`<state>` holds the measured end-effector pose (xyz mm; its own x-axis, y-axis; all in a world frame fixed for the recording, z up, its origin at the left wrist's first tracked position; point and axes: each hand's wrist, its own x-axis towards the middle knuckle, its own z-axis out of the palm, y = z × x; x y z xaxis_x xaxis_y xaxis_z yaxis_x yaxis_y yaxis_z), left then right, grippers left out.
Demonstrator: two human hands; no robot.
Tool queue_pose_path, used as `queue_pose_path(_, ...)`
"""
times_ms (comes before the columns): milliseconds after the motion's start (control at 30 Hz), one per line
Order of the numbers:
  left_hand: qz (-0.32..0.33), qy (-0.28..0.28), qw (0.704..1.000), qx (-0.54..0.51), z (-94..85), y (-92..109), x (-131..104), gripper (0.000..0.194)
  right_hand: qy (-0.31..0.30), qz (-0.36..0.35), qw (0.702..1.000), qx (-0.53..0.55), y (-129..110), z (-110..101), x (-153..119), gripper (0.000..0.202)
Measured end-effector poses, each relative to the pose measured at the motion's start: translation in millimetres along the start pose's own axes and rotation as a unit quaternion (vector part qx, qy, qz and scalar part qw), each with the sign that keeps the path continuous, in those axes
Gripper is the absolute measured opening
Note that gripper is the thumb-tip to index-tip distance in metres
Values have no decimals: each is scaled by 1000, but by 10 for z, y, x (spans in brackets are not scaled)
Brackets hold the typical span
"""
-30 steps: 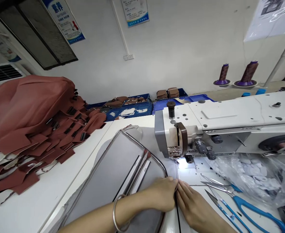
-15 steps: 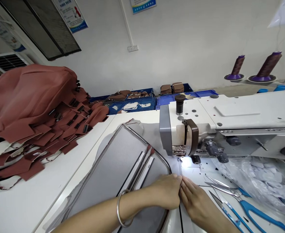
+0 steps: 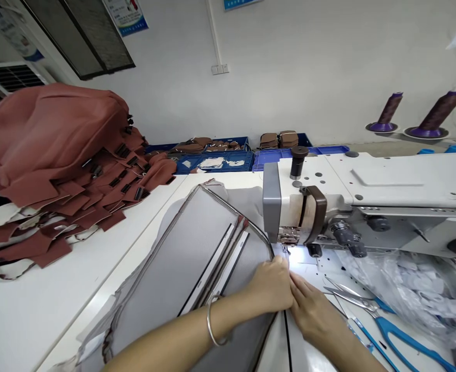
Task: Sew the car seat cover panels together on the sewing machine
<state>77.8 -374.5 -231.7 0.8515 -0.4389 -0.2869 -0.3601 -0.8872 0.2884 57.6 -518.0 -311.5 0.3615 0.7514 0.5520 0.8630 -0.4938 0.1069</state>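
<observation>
A grey sewn cover (image 3: 185, 243) with brown seams and two white strips lies inside out on the table, its right edge running beneath the sewing machine head (image 3: 290, 206). My left hand (image 3: 272, 287), a bangle on its wrist, is closed on that edge just in front of the needle (image 3: 285, 250). Close against it, my right hand (image 3: 313, 307) has its fingers pressed together on the same edge, their tips partly hidden by the left hand. Black piping (image 3: 288, 336) trails down from between both hands toward me.
Blue-handled scissors (image 3: 386, 323) and a clear bag of white pieces (image 3: 425, 284) lie right of my hands. Reddish-brown covers (image 3: 57, 150) are heaped at the left. Blue crates (image 3: 216, 161) stand behind the table, and two thread cones (image 3: 391, 111) rise behind the machine.
Both hands have moved forward, closer to the needle, along with the cover's edge. The camera view has shifted slightly.
</observation>
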Motion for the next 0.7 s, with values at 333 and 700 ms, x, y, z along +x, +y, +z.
queue_pose_path(333, -20, 23, 989, 141, -110, 166, -399, 55, 25, -20, 999, -5, -180, -94, -133, 34)
queue_pose_path(700, 42, -133, 981, 135, -232, 116, -362, 39, 10, -29, 999, -25, -244, -128, -80, 34)
